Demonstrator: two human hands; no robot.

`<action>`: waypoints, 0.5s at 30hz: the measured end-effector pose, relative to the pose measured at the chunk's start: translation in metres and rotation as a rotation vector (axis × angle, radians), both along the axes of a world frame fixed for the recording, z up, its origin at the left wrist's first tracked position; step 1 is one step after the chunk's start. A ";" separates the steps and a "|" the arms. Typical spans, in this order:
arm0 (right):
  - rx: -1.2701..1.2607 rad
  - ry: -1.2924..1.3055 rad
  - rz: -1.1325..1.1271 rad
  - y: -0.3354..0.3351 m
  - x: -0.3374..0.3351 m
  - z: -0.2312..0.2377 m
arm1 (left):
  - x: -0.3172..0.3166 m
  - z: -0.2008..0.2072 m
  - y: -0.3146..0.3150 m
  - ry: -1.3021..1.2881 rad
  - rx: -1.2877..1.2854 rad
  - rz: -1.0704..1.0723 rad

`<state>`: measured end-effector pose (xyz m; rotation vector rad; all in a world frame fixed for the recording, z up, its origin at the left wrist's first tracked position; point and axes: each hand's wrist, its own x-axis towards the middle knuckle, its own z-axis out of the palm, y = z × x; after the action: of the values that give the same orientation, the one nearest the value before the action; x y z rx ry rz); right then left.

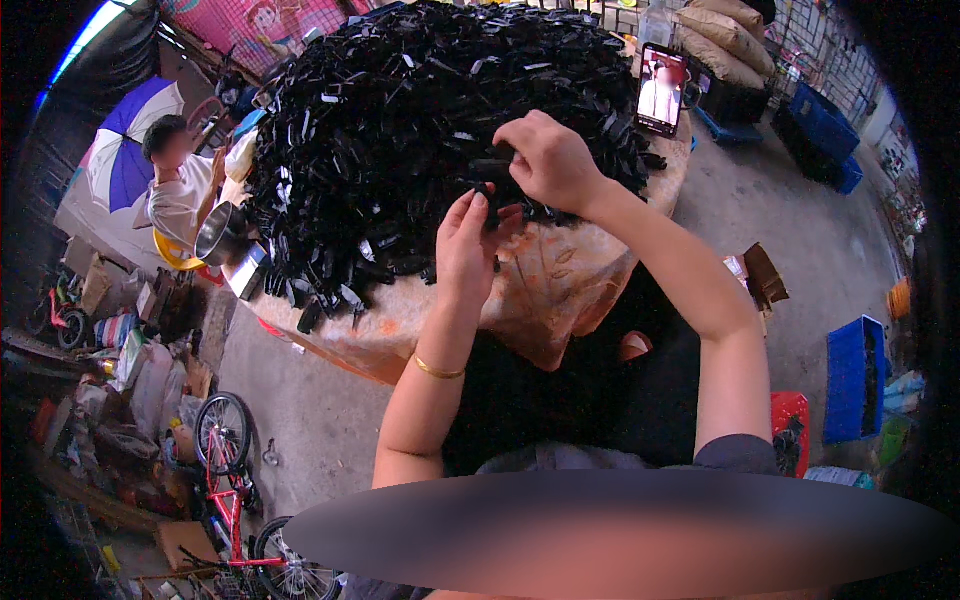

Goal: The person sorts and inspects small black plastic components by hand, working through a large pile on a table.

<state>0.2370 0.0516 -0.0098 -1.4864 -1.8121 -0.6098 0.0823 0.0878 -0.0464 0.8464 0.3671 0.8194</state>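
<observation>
A large heap of small black plastic pieces (400, 130) covers the table, which has a pale, orange-patterned cloth (560, 275). At the near edge of the heap, my left hand (466, 240) pinches one small black plastic piece (484, 190) between thumb and fingers. My right hand (548, 165) is held just above and to the right of it, over the pieces. Its fingers are curled in and bent downward. Whether anything sits between those fingertips is hidden.
A phone (661, 90) stands upright at the table's right. Across to the left sits another person (180, 180) near a metal bowl (222, 235). A red bicycle (232, 520) is at lower left; a blue crate (855, 380) stands on the floor at right.
</observation>
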 end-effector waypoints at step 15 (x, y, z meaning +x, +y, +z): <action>-0.466 1.804 0.522 -0.055 -0.016 -0.011 | 0.005 -0.008 -0.004 0.099 0.341 0.003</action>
<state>0.2209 -0.0037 -0.0204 -0.9476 -0.6778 1.1790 0.0870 0.0834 -0.0543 1.2077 0.3196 0.8574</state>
